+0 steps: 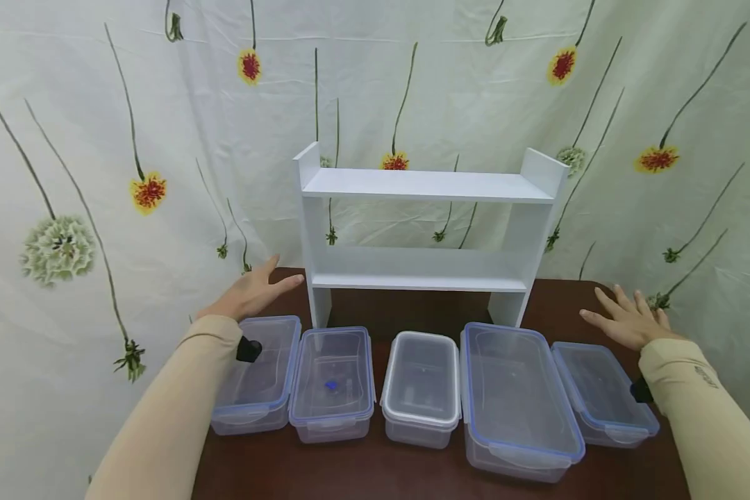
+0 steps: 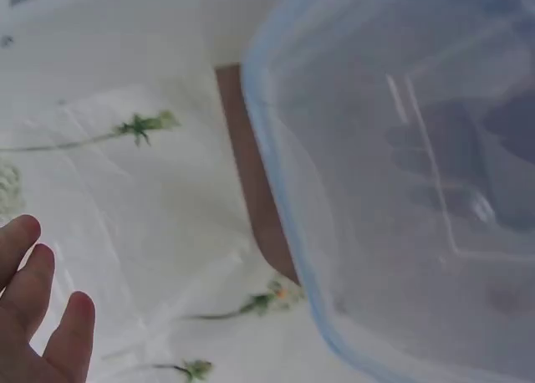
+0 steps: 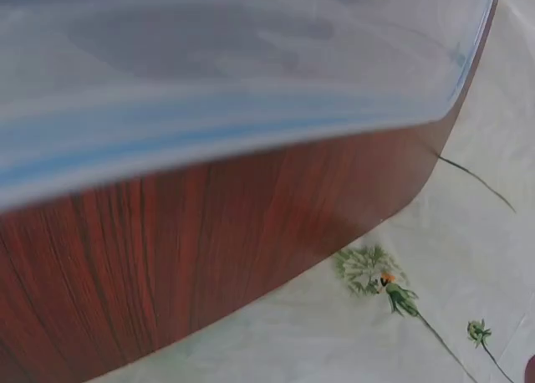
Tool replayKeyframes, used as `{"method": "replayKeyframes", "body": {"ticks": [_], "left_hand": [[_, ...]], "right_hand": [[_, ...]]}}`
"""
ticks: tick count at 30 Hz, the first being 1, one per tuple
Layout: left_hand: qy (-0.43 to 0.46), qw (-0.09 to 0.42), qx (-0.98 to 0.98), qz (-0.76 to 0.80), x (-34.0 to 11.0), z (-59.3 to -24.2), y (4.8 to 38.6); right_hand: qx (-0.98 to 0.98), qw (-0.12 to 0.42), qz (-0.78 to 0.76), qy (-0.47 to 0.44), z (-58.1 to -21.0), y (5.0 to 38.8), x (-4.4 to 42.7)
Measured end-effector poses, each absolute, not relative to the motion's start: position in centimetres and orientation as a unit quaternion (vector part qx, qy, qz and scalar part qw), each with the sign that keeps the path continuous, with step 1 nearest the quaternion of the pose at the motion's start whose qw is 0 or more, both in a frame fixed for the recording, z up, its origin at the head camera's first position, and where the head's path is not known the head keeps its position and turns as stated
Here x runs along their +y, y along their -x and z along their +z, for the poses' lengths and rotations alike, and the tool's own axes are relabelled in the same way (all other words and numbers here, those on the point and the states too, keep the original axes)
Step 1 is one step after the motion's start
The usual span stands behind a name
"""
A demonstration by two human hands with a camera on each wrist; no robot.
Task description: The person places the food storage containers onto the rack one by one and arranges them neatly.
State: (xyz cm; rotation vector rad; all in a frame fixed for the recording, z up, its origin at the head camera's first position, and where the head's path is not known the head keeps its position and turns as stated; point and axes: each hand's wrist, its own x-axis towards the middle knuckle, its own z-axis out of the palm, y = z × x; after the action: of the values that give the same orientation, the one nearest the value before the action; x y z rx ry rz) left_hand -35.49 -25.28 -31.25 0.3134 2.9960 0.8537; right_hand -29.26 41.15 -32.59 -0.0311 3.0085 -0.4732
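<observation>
In the head view my left hand [image 1: 250,290] hangs above the back of the leftmost lidded container [image 1: 265,361], fingers spread, holding nothing. Its fingers [image 2: 71,337] show at the lower left of the left wrist view, apart from the blue-rimmed lid [image 2: 276,191]. My right hand [image 1: 631,321] is over the table's back right, behind the rightmost container [image 1: 603,385], fingers spread and holding nothing. Only a sliver of that hand shows at the right wrist view's lower right edge, with a blue-rimmed lid [image 3: 251,124] across the top.
A white two-tier shelf [image 1: 421,184] stands at the back of the dark table [image 1: 362,472]. Between the outer containers are a small blue-rimmed one [image 1: 332,375], a white-rimmed one [image 1: 421,378] and a large one [image 1: 517,389]. A flowered curtain [image 1: 225,139] hangs behind.
</observation>
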Motion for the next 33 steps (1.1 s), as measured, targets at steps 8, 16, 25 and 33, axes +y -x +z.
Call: {"method": "replayKeyframes", "body": {"ticks": [8,16,25,33], "left_hand": [[-0.137,-0.034,0.939,0.315,-22.4,-30.1,35.5],[-0.149,-0.057,0.92,0.358,-21.0,-29.6,35.6],[-0.158,-0.066,0.906,0.388,-20.4,-29.5,35.9],[-0.162,-0.074,0.898,0.403,-20.1,-29.9,36.2]], "right_hand": [[0.979,0.062,-0.188,0.053,-33.4,29.5,41.1],[0.968,0.113,-0.22,0.042,-33.4,28.9,41.5],[0.957,0.142,-0.251,0.029,-33.9,28.1,42.4],[0.944,0.157,-0.29,0.015,-35.2,27.8,43.7]]}}
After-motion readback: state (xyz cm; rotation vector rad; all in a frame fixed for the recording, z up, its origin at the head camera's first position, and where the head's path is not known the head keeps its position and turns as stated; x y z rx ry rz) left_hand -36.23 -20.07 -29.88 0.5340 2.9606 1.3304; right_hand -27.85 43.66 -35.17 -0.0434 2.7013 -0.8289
